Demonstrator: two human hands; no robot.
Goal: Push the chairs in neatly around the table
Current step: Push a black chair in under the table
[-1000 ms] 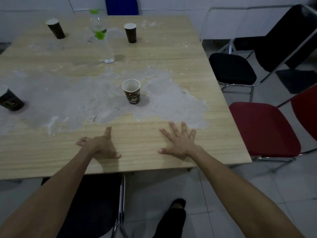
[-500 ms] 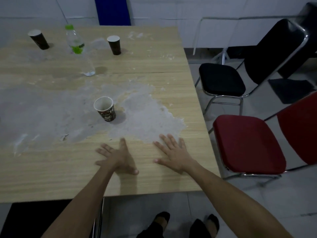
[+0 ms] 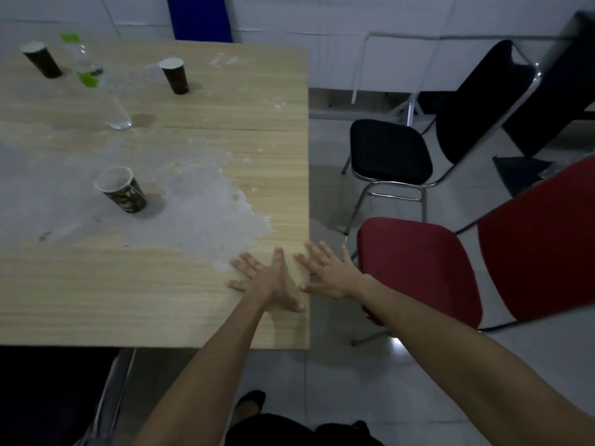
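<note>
1. Fingers [image 3: 246, 263] of the left hand [image 3: 269, 281] are spread wide, flat on the tabletop [image 3: 154, 294] near its right edge, holding nothing.
2. The right hand [image 3: 328, 272] is splayed wide too, empty, over that edge.
3. The red chair [image 3: 415, 268] stands just beside the right hand, apart from the tabletop.
4. The black chair [image 3: 389, 151] stands farther back, also pulled out.

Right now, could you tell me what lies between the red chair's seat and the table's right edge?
In the head view, only bare tiled floor separates the red chair from the table. The right hand hovers over that gap, fingers spread.
</note>
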